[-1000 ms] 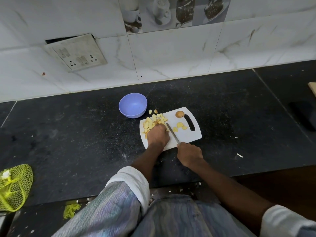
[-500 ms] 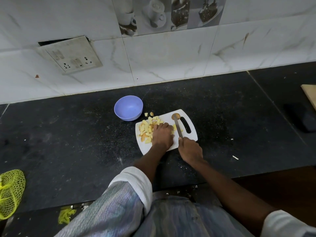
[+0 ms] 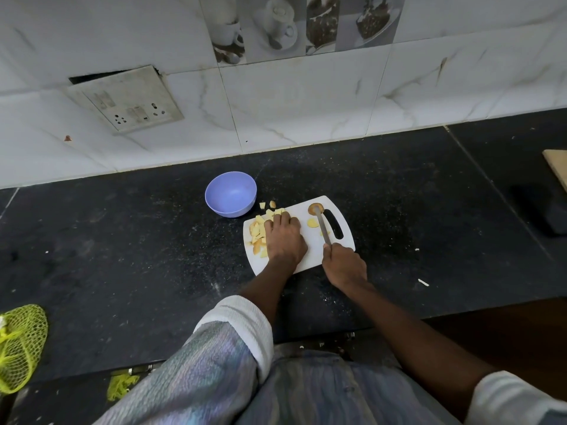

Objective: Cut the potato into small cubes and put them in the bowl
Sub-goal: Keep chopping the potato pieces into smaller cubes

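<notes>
Since a second ago the knife (image 3: 322, 227) has swung from a slant beside the left hand to lie nearly straight up the frame, its tip now reaching the round potato end (image 3: 315, 208) at the upper right of the cutting board (image 3: 310, 256), while the left hand has slid up and leftward over the heap of cubes. Nearest the camera, low in the frame, the two forearms rise from the rolled white sleeves toward the board at centre. The right hand (image 3: 344, 265) sits at the board's lower right edge, fingers clenched round the knife handle, the blade running away from it along the handle slot. The left hand (image 3: 285, 236) lies palm down on the board's left half, fingers bent over the potato cubes (image 3: 257, 233); whether it grips any or only presses on them I cannot tell. Between the two hands lie a couple of uncut slices (image 3: 313, 223), just left of the blade. Farther up and to the left stands the blue bowl (image 3: 230, 193), which looks empty, close beside the board's upper left corner, with two stray cubes (image 3: 267, 205) on the dark counter (image 3: 122, 240) between bowl and board. The bowl lies up and left of the left hand, so that hand is much the nearer one for pushing the heap across, and the heap sits on the bowl's side of the board.
</notes>
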